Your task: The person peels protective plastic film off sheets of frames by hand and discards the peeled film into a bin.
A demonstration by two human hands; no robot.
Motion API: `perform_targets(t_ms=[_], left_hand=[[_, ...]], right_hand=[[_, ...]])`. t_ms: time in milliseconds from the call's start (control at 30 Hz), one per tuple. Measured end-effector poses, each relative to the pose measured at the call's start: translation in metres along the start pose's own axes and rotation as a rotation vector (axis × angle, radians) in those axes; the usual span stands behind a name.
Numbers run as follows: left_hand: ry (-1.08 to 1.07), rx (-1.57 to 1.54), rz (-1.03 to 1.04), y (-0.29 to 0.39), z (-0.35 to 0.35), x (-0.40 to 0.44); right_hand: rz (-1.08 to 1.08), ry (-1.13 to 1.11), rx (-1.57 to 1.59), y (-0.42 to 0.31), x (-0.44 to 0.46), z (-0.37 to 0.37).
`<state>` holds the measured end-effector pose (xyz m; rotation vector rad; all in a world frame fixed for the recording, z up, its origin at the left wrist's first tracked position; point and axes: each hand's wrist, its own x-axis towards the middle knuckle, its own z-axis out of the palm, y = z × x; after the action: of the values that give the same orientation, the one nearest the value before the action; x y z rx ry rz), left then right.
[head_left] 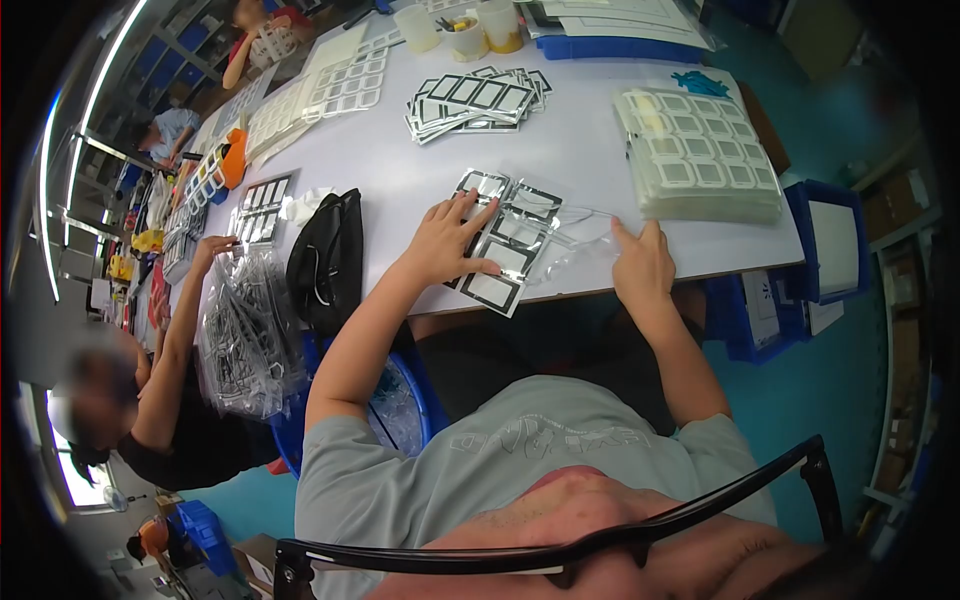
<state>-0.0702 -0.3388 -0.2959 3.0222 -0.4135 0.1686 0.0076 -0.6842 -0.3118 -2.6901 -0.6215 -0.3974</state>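
Note:
My left hand lies with spread fingers on a sheet of black-framed rectangular panels near the table's front edge. To its right, my right hand has its fingers curled and pinched at the end of a clear plastic film. The film stretches between the sheet and that hand, partly over the sheet. Farther back on the table, a loose pile of similar black-framed sheets lies overlapping.
A thick stack of clear sheets with white squares sits at the right. Blue bins stand beyond the table's right edge. A black pouch lies left, beside a co-worker's arm and a bag of dark strips. Cups stand at the back.

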Motion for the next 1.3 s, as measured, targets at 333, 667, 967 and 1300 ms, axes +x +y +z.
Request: perform_targets(t_ms=[333, 667, 967, 1300], left_hand=[[0.038, 0.077, 0.054, 0.002, 0.007, -0.006], [-0.019, -0.036, 0.045, 0.006, -0.018, 0.004], [0.012, 0.067, 0.068, 0.007, -0.017, -0.008], [-0.018, 0.018, -0.136, -0.003, -0.008, -0.027]], right_hand=[[0.062, 0.021, -0.031, 0.014, -0.011, -0.007], [-0.044, 0.034, 0.044, 0.015, -0.016, -0.007], [-0.083, 0.053, 0.109, 0.015, -0.007, -0.008], [-0.178, 0.084, 0.155, 0.027, 0.006, 0.000]])
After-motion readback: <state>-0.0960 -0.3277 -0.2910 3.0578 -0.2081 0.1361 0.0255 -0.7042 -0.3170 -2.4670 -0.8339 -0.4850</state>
